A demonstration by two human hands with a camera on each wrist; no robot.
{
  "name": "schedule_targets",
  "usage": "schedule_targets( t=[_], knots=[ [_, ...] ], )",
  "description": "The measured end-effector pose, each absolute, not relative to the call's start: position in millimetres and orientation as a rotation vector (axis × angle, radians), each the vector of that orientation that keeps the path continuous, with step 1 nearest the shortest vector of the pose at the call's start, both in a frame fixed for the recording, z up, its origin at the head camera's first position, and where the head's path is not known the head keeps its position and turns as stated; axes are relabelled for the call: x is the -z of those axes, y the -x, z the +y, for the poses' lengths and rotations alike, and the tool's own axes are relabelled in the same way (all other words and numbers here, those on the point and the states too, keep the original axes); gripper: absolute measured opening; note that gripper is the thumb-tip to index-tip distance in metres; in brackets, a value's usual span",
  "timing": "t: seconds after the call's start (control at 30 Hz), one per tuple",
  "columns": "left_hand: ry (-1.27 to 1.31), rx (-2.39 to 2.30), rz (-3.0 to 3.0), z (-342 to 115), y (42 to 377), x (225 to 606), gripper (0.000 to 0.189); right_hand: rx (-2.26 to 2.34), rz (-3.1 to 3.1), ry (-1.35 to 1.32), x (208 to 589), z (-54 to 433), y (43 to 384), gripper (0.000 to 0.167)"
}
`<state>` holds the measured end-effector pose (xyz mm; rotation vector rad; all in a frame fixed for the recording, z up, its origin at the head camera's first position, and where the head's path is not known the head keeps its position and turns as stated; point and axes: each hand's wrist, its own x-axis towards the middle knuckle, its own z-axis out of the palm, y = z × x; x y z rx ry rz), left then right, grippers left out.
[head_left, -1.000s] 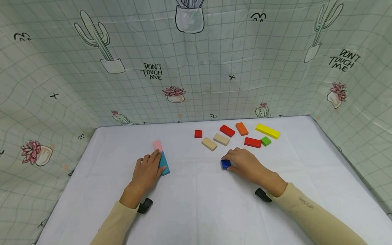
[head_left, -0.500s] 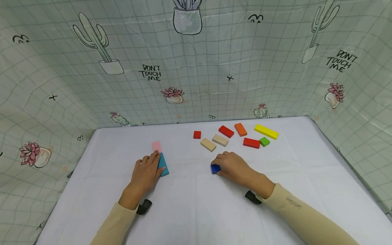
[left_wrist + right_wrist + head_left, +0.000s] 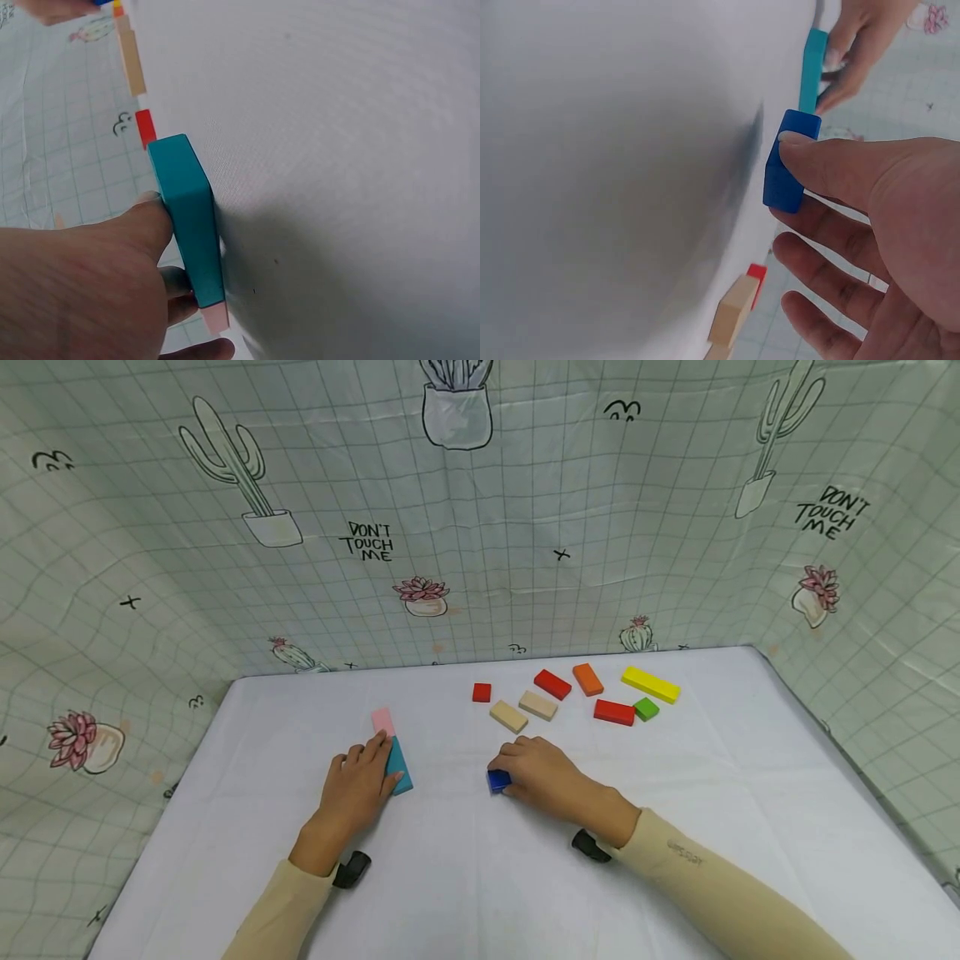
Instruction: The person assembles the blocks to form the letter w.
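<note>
My left hand (image 3: 354, 785) holds a teal rectangular block (image 3: 400, 768) on the white table, thumb near its close end and fingers toward its far end. Beyond it, end to end, lies a pink block (image 3: 382, 720); in the left wrist view that pink block (image 3: 215, 318) is mostly hidden behind the teal one. Thumb and index finger of my right hand (image 3: 542, 777) pinch a small blue block (image 3: 497, 782). The right wrist view shows this blue block (image 3: 787, 165) with a shadow beside it, apart from the teal block (image 3: 811, 71).
Toward the back lie a red cube (image 3: 482, 692), two beige blocks (image 3: 508, 717), two red blocks (image 3: 614, 712), an orange block (image 3: 588, 679), a green cube (image 3: 646, 709) and a long yellow block (image 3: 651, 685). A patterned cloth (image 3: 480, 527) hangs behind the table.
My right hand has carried the blue block leftward and slightly nearer, closer to the teal block. The left hand keeps its place on the teal block.
</note>
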<state>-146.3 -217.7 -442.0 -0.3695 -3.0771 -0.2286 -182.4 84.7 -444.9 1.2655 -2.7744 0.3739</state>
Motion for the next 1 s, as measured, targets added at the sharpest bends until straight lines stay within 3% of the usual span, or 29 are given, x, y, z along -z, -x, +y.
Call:
schedule_targets(
  t=[1.0],
  knots=[
    [0.363, 0.231, -3.103, -220, 150, 445, 0.06, -0.41, -2.786, -1.352, 445, 30, 178, 0.028]
  ],
)
